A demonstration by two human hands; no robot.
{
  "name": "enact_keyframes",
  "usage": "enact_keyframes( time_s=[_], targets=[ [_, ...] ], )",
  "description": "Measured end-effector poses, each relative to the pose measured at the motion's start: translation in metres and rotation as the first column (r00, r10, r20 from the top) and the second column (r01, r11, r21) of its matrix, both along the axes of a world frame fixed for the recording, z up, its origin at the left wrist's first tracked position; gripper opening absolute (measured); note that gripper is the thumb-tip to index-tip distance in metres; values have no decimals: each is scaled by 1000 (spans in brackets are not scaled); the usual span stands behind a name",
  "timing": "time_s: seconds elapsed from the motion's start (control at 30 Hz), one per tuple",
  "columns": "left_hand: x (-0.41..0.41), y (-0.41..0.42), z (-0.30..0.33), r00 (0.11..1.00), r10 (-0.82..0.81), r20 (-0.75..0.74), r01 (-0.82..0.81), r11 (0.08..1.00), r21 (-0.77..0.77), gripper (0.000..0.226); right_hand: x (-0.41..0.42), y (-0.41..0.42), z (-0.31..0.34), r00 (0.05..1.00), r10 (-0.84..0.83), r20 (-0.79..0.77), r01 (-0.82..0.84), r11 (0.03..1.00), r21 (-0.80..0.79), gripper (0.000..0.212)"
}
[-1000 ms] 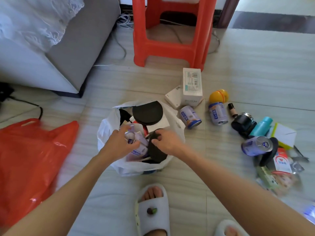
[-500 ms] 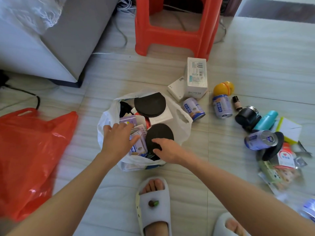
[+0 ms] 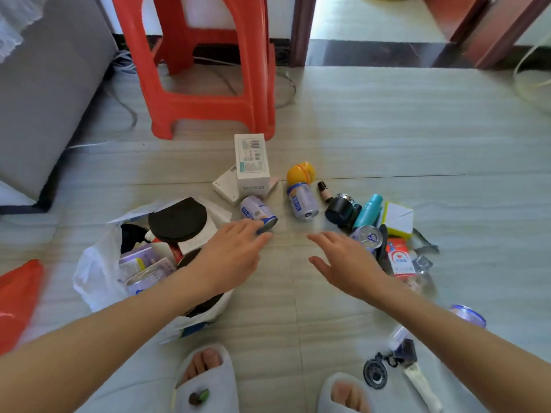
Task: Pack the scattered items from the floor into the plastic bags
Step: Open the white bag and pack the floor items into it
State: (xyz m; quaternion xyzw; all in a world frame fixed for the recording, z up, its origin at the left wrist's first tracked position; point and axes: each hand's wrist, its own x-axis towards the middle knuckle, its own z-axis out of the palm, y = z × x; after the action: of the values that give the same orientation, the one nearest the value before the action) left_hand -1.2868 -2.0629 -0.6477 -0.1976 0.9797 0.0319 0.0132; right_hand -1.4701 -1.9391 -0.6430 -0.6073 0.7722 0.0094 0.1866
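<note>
A white plastic bag (image 3: 95, 272) stands open on the floor, filled with black round pads, purple cans and packets. My left hand (image 3: 229, 254) reaches out of it, fingers spread, its tips at a purple can (image 3: 258, 213) lying on its side. My right hand (image 3: 343, 260) hovers open over bare floor, just left of another purple can (image 3: 368, 237). A third can (image 3: 301, 201) lies beyond, below a yellow ball (image 3: 301, 173). White boxes (image 3: 250, 162), a black jar (image 3: 340, 208), a teal bottle (image 3: 369, 211) and a red packet (image 3: 401, 260) lie scattered.
A red plastic stool (image 3: 208, 84) stands behind the items, with cables under it. A grey sofa (image 3: 44, 84) fills the left. A red plastic bag (image 3: 18, 296) lies at the left edge. My slippered feet (image 3: 205, 380) are at the bottom, beside small black items (image 3: 387, 362).
Both hands have left the white bag and moved right and forward toward the scattered cans. The view has swung up and to the right.
</note>
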Motion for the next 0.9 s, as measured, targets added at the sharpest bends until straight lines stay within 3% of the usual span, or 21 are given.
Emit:
enact_keyframes(
  time_s=[0.1,0.2,0.27,0.37,0.43,0.53,0.67,0.8,0.9],
  targets=[
    [-34,-6,-21,984,-147,98,152,987,-48,46,-43,21,-27,989,-133,-65,128,989,-69,45],
    [-59,-18,-53,966,-139,220,160,983,-84,52,-78,24,-62,970,-206,-129,195,976,-96,38],
    [-71,-25,-79,962,-57,267,61,998,-6,60,-97,20,-82,956,-217,-197,206,976,-75,41],
    [-81,-37,-109,914,159,373,-215,970,115,75,-112,10,-100,923,-251,-293,276,960,49,59],
    [-84,-45,-121,874,261,410,-355,919,172,80,-118,4,-112,914,-295,-279,331,939,93,61],
    [-83,-57,-130,845,291,449,-427,872,239,84,-117,-3,-123,922,-317,-221,339,939,64,50],
    [-87,-64,-133,862,298,409,-425,865,265,78,-118,-5,-129,933,-318,-170,321,947,-7,47],
    [-95,-59,-128,903,311,295,-390,881,266,50,-122,-7,-121,946,-279,-165,291,955,56,54],
    [-96,-47,-127,945,264,191,-308,917,255,50,-115,-11,-116,964,-235,-122,244,968,65,56]
  ],
)
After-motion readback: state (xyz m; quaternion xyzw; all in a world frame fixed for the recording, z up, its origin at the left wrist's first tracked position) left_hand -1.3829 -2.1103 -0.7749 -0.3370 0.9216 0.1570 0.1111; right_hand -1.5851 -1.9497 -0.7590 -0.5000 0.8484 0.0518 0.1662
